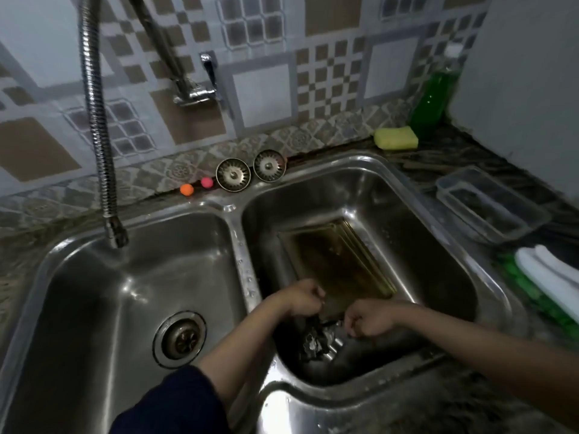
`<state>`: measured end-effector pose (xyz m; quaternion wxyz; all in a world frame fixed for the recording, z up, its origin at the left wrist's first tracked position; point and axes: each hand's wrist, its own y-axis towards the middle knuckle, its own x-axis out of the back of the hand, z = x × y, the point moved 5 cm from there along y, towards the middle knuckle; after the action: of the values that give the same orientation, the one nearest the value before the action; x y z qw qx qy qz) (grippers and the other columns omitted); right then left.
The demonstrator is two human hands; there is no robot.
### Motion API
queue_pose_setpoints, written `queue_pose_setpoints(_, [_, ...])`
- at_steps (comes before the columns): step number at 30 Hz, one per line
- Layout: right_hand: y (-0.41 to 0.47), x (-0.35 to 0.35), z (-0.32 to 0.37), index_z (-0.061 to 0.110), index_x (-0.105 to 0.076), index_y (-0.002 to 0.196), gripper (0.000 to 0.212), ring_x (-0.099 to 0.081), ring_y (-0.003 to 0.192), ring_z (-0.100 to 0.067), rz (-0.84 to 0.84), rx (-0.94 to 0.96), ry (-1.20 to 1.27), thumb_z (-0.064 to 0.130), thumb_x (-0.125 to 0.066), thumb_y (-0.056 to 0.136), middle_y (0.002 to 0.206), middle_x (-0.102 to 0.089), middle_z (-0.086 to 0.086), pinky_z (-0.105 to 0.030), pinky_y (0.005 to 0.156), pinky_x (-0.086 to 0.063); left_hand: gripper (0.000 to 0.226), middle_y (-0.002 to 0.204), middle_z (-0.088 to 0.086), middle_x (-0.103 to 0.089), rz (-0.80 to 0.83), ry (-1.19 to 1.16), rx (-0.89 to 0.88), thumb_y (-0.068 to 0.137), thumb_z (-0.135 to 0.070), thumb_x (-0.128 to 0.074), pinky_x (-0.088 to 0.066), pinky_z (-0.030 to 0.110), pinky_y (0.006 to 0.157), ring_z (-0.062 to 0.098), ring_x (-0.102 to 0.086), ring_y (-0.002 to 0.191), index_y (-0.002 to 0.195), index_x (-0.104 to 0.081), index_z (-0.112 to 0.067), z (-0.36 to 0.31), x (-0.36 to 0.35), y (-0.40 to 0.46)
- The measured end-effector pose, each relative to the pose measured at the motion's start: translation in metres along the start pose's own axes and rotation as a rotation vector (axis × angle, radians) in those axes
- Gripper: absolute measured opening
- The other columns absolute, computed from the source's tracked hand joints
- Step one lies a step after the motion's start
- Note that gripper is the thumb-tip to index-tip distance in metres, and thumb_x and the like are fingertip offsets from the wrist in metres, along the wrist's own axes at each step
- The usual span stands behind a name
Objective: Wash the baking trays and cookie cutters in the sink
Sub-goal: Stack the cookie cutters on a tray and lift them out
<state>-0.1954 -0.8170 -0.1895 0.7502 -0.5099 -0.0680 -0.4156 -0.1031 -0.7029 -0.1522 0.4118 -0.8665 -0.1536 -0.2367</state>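
A brownish, stained baking tray lies in the right basin of a steel double sink. My left hand grips the tray's near edge with curled fingers. My right hand is curled at the same near edge, a little lower and to the right; what it holds is partly hidden. Below the hands, metal cookie cutters lie in a dark pile on the basin floor.
The flexible faucet hose hangs over the left basin. Two strainers, a yellow sponge and a green soap bottle stand behind the sink. A clear plastic box and white items lie to the right.
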Motion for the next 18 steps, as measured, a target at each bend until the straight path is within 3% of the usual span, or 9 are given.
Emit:
queue_pose_setpoints(1, [0.003,0.001,-0.002,0.016,-0.069,0.100,0.023,-0.055,0.077,-0.002,-0.031,0.002,0.014,0.008,-0.053,0.086,0.093,-0.062,0.008,-0.004,0.063,-0.039,0.018,0.101,0.001,-0.061,-0.021,-0.046,0.014,0.085,-0.007,-0.055,-0.044,0.020,0.083,0.016,-0.058,0.098,0.100,-0.062,-0.012,0.002,0.002,0.006])
queue_pose_setpoints(3, [0.009,0.005,-0.007,0.019,-0.067,0.102,0.024,-0.057,0.087,-0.004,-0.112,0.005,0.084,0.008,-0.055,0.086,0.097,-0.061,0.008,-0.006,0.071,-0.042,0.016,0.093,-0.003,-0.057,-0.084,-0.178,0.029,0.086,-0.003,-0.055,-0.045,0.011,0.075,0.015,-0.055,0.097,0.090,-0.056,-0.018,0.003,0.007,0.012])
queue_pose_setpoints(6, [0.018,0.008,-0.013,0.027,-0.062,0.101,0.022,-0.058,0.102,-0.009,-0.181,-0.025,0.200,0.012,-0.058,0.086,0.106,-0.061,0.008,-0.020,0.090,-0.047,0.033,0.079,-0.006,-0.046,-0.190,-0.372,0.017,0.086,0.011,-0.047,-0.035,0.000,0.049,0.012,-0.051,0.080,0.107,-0.047,-0.014,0.000,0.012,0.011])
queue_pose_setpoints(7, [0.020,0.008,-0.014,0.028,-0.062,0.102,0.022,-0.058,0.103,-0.009,-0.180,-0.039,0.197,0.013,-0.058,0.086,0.109,-0.061,0.007,-0.024,0.093,-0.048,0.039,0.077,-0.004,-0.045,-0.194,-0.420,0.030,0.085,0.014,-0.045,-0.037,0.002,0.049,0.015,-0.049,0.079,0.113,-0.042,-0.013,0.002,0.010,0.012])
queue_pose_setpoints(9, [0.026,0.003,-0.015,0.028,-0.062,0.108,0.028,-0.059,0.104,-0.012,-0.152,-0.061,0.172,0.013,-0.057,0.085,0.114,-0.061,0.005,-0.031,0.094,-0.051,0.040,0.078,0.005,-0.048,-0.180,-0.464,0.078,0.087,0.014,-0.045,-0.048,0.014,0.071,0.022,-0.047,0.091,0.120,-0.037,-0.006,0.007,0.003,0.012])
queue_pose_setpoints(11, [0.028,-0.001,-0.015,0.027,-0.060,0.115,0.034,-0.060,0.104,-0.014,-0.134,-0.076,0.153,0.012,-0.056,0.085,0.117,-0.060,0.002,-0.034,0.093,-0.052,0.043,0.109,0.019,-0.058,-0.195,-0.372,0.171,0.090,0.002,-0.050,-0.044,0.034,0.098,0.029,-0.052,0.111,0.130,-0.034,0.000,0.016,0.002,0.016])
queue_pose_setpoints(12, [0.029,-0.002,-0.015,0.027,-0.060,0.117,0.036,-0.059,0.105,-0.014,-0.135,-0.073,0.153,0.012,-0.055,0.085,0.118,-0.060,0.002,-0.033,0.094,-0.051,0.051,0.127,0.021,-0.053,-0.198,-0.303,0.203,0.091,-0.005,-0.051,-0.040,0.036,0.102,0.032,-0.050,0.120,0.137,-0.030,0.000,0.018,0.003,0.016])
queue_pose_setpoints(15, [0.028,-0.001,-0.016,0.029,-0.061,0.115,0.038,-0.059,0.107,-0.013,-0.160,-0.068,0.196,0.009,-0.053,0.084,0.122,-0.059,0.004,-0.035,0.095,-0.051,0.063,0.142,0.020,-0.040,-0.097,-0.102,0.242,0.092,-0.013,-0.050,-0.038,0.033,0.100,0.033,-0.045,0.128,0.144,-0.017,-0.001,0.014,-0.001,0.017])
queue_pose_setpoints(18, [0.025,-0.002,-0.021,0.039,-0.063,0.101,0.039,-0.062,0.103,-0.010,-0.232,-0.039,0.306,0.006,-0.055,0.083,0.118,-0.062,0.006,-0.038,0.093,-0.053,0.068,0.145,0.018,-0.036,0.014,0.030,0.242,0.090,-0.011,-0.050,-0.041,0.026,0.086,0.031,-0.044,0.127,0.145,-0.013,0.000,0.010,-0.007,0.023])
